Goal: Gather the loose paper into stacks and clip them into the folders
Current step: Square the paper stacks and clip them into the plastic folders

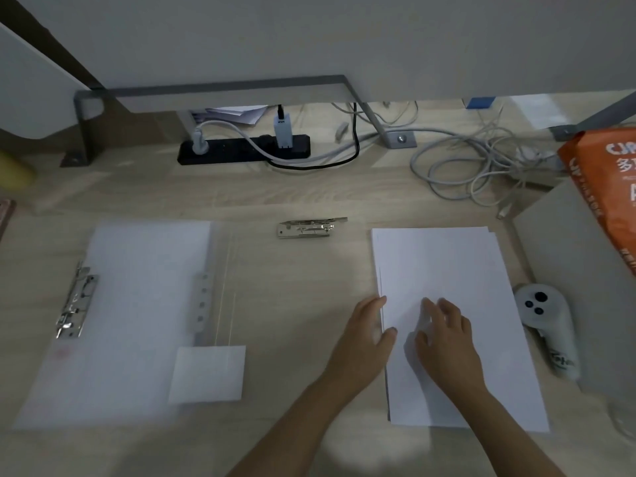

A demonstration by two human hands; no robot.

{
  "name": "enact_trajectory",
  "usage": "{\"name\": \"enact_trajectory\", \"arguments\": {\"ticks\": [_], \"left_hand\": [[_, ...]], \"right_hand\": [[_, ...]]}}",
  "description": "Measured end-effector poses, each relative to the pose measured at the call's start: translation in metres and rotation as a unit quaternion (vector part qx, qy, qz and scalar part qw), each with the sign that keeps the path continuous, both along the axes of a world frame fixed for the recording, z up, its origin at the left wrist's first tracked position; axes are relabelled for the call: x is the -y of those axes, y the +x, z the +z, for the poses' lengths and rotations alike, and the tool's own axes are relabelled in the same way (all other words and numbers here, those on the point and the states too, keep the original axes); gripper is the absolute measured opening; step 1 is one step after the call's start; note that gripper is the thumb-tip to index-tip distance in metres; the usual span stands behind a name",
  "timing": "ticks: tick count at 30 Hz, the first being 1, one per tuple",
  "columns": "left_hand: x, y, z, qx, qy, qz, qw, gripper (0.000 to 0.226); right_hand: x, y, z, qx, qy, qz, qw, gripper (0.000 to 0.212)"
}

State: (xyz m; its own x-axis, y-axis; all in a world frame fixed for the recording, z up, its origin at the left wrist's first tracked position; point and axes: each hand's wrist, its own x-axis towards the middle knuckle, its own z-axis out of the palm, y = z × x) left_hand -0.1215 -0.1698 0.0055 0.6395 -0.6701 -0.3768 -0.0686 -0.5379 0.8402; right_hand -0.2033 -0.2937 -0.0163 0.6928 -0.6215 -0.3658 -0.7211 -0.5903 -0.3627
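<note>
The desk (296,287) has a pale, matt wood-grain surface. The paper stack (447,270) is white, matt and smooth. The folder (137,270) is frosted translucent plastic; its lever clip (76,301) and the loose clip (306,228) are bright polished metal. The power strip (227,151) is black plastic. The controller (547,325) is smooth white plastic.

A black power strip (241,151) lies at twelve o'clock on the pale wood worktop (309,194). A white plug (199,141) and a white adapter (283,132) are seated in it. Behind it runs a grey metal frame (213,86). Grey cables (475,166) lie tangled at one o'clock. An orange printed packet (605,187) sits at two o'clock, just beside a grey box (585,270). A white controller (547,325) lies at three o'clock. A blurred yellow thing (13,170), perhaps a bottle, shows at ten o'clock.
</note>
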Motion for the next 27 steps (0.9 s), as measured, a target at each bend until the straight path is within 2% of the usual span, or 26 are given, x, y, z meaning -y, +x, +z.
{"name": "enact_trajectory", "arguments": {"ticks": [3,7,10,12,14,16,17,19,21,24,27], "left_hand": [[0.028,-0.003,0.005,-0.136,0.013,0.040,0.990,0.057],[0.042,0.001,-0.001,-0.168,0.032,0.112,0.979,0.055],[0.049,0.003,-0.006,-0.197,0.056,0.163,0.965,0.061],[0.051,0.008,-0.009,-0.225,0.071,0.198,0.951,0.042],[0.053,0.015,-0.005,-0.221,0.076,0.211,0.949,0.004],[0.055,0.022,-0.008,-0.220,0.081,0.223,0.946,0.024],[0.056,0.024,-0.010,-0.214,0.081,0.221,0.948,0.026],[0.058,0.022,-0.007,-0.198,0.092,0.213,0.952,0.010],[0.057,0.019,-0.009,-0.160,0.105,0.172,0.966,0.031],[0.051,0.011,-0.010,-0.020,0.123,0.020,0.992,0.057],[0.043,0.002,-0.016,0.044,0.135,-0.122,0.982,0.081]], "right_hand": [[0.001,0.000,0.000,0.017,0.012,-0.010,1.000,0.053],[0.002,-0.002,-0.003,0.028,0.007,-0.004,1.000,0.052],[0.002,-0.004,-0.005,0.030,-0.002,0.016,0.999,0.051],[0.002,-0.005,-0.007,0.038,-0.004,0.039,0.999,0.050],[0.005,-0.004,-0.007,0.056,0.017,0.031,0.998,0.049],[0.011,-0.003,-0.004,0.086,0.033,-0.017,0.996,0.047],[0.017,-0.003,-0.002,0.097,0.029,-0.041,0.994,0.045],[0.034,-0.001,0.003,0.104,0.012,-0.077,0.992,0.044],[0.057,0.003,0.007,0.091,-0.002,-0.100,0.991,0.045],[0.093,0.015,0.012,0.069,-0.019,-0.123,0.990,0.048],[0.120,0.026,0.012,0.030,0.001,-0.142,0.989,0.050]]}}
